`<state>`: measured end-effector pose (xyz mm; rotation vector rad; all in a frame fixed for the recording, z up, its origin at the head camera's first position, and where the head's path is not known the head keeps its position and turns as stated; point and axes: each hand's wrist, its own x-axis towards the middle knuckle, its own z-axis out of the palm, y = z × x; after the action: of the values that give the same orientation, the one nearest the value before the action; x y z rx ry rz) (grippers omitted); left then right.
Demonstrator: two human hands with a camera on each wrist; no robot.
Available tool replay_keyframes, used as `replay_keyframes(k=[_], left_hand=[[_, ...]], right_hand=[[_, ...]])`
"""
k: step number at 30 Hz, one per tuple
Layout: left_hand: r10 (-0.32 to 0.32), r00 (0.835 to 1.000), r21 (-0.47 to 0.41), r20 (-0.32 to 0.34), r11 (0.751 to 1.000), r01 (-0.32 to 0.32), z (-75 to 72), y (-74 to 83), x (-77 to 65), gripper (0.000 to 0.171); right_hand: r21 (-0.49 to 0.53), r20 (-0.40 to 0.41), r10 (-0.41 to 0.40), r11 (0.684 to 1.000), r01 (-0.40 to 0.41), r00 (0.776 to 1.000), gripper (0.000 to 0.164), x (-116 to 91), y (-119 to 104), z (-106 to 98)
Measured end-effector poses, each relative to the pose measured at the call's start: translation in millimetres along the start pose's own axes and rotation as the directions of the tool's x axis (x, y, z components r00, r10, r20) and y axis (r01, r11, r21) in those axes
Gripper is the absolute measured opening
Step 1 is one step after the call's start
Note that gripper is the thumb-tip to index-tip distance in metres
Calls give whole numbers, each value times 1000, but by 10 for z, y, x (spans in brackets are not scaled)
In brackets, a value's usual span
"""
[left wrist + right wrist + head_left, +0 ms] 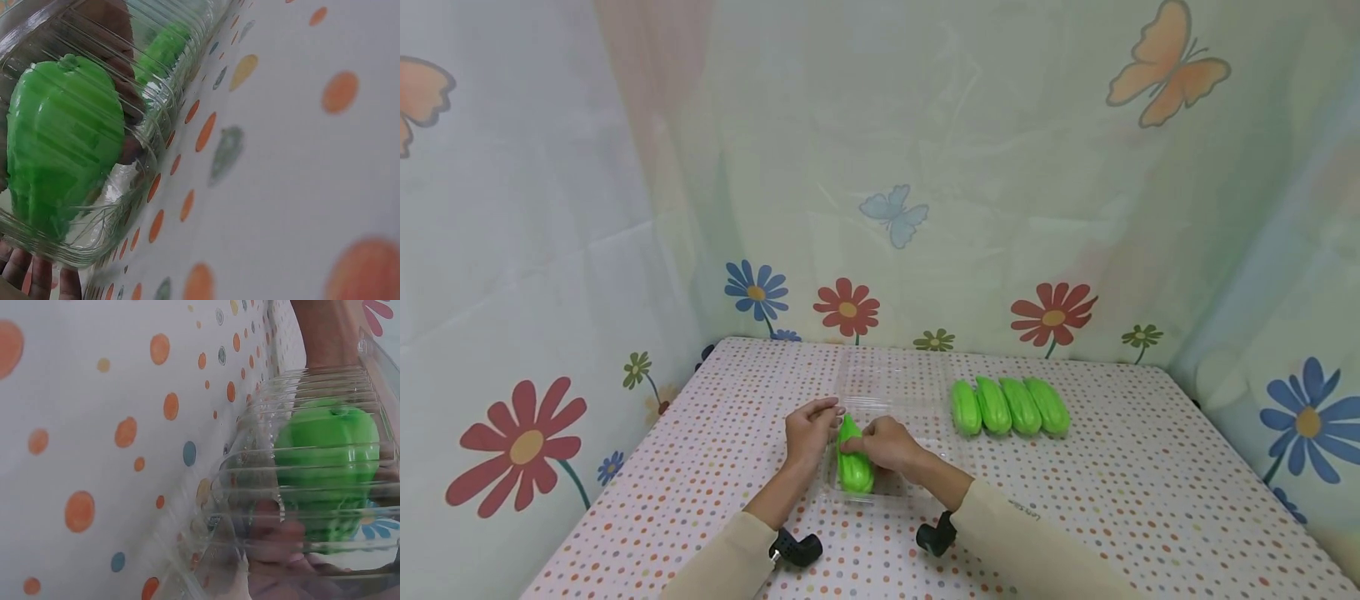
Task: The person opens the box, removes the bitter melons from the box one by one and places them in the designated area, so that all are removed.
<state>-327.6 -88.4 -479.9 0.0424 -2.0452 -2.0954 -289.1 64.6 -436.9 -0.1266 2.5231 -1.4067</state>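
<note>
A bright green, ridged, vegetable-shaped piece [856, 472] with a pointed end lies lengthwise along the left side of a clear plastic clamshell box [891, 487]. My right hand [889, 444] reaches into the box and grips this piece from the right, with the thumb over its top. In the right wrist view the fingers [275, 534] show through the ribbed wall beside the green piece [328, 440]. My left hand [808, 433] is at the box's left edge, fingers toward the piece's pointed end. Its fingers [40, 275] look fairly straight, outside the wall; contact is unclear.
Several matching green pieces [1021, 407] lie side by side right of the box. The box's clear lid [891, 375] is folded back toward the rear. A dotted cloth covers the table [700, 517], and a flowered curtain [970, 208] hangs behind it.
</note>
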Motion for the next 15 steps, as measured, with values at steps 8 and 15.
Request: replay_keyframes(k=[8,15], left_hand=[[-8,1000,8,-19,1000,8,15,2,5,30],[-7,1000,23,-28,1000,7,10,1,15,30]], right_hand=[[71,-28,-5,997,7,1000,45,6,10,-10],[92,-43,-13,996,17,999,48,26,13,-14]])
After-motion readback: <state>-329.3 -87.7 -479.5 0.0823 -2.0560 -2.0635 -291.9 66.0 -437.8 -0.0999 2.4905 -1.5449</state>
